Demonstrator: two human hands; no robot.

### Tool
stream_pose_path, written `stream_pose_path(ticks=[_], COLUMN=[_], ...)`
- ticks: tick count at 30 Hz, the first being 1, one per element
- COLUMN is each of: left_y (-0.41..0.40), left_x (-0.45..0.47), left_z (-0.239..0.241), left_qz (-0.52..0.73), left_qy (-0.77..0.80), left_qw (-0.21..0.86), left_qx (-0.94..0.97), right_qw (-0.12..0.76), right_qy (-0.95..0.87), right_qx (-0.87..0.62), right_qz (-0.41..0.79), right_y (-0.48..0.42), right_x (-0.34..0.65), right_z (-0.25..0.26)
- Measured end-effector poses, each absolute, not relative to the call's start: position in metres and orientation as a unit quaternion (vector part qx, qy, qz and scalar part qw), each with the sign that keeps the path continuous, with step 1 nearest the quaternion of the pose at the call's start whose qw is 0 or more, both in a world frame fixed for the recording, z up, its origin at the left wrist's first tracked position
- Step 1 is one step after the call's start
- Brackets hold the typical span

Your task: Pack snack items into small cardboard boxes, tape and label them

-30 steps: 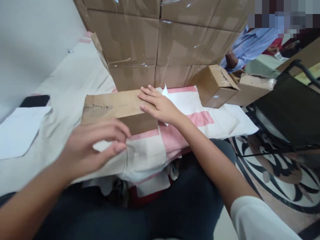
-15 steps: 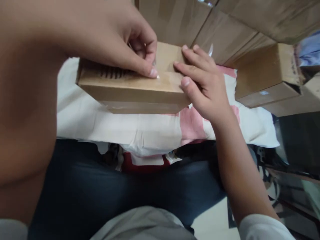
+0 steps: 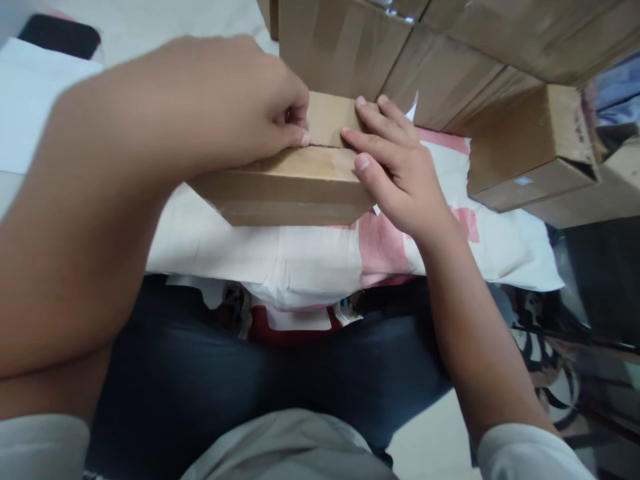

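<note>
A flat brown cardboard box [image 3: 295, 180] lies on a white and pink cloth [image 3: 310, 253] over my lap. My left hand [image 3: 235, 107] rests on its top, fingers curled and pinched together at the seam between the flaps; what they pinch is too small to name. My right hand [image 3: 395, 167] lies on the box's right end, fingers stretched flat and pressing the top down, thumb on the near edge.
A wall of taped cardboard boxes [image 3: 400, 47] stands right behind the box. A smaller open carton [image 3: 530, 147] lies to the right. White paper [image 3: 25, 100] and a black object [image 3: 60, 33] sit at the far left. Patterned floor [image 3: 545, 360] shows at lower right.
My left hand came up from near my lap onto the box top and pinched at the seam. The view tilted down and closer. My right hand stayed pressed on the right end.
</note>
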State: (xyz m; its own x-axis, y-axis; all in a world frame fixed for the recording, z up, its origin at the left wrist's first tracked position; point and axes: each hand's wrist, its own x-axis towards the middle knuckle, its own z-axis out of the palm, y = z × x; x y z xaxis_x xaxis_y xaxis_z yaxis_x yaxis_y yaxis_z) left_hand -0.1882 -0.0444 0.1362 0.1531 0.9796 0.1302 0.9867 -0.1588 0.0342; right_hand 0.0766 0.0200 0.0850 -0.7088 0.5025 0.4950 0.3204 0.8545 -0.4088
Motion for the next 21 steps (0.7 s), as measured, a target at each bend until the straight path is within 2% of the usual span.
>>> stream_pose_path(ticks=[3, 7, 11, 16, 21], left_y=[-0.054, -0.054, -0.051, -0.050, -0.048], left_x=[-0.171, -0.166, -0.169, -0.170, -0.172], left_z=[0.143, 0.144, 0.144, 0.144, 0.144], left_qz=[0.020, -0.044, -0.033, -0.041, -0.032], left_qy=[-0.649, -0.714, -0.730, -0.720, -0.714], left_qw=[0.012, 0.020, -0.006, -0.018, -0.027], left_qx=[-0.760, -0.699, -0.683, -0.693, -0.699], right_qw=[0.297, 0.262, 0.264, 0.316, 0.272], right_qy=[-0.913, -0.914, -0.908, -0.869, -0.868], right_qx=[-0.233, -0.273, -0.285, -0.302, -0.297], right_qz=[0.154, 0.150, 0.160, 0.232, 0.289], right_y=[0.021, 0.014, 0.010, 0.017, 0.024], right_x=[0.077, 0.075, 0.074, 0.078, 0.076], right_z=[0.085, 0.091, 0.089, 0.068, 0.048])
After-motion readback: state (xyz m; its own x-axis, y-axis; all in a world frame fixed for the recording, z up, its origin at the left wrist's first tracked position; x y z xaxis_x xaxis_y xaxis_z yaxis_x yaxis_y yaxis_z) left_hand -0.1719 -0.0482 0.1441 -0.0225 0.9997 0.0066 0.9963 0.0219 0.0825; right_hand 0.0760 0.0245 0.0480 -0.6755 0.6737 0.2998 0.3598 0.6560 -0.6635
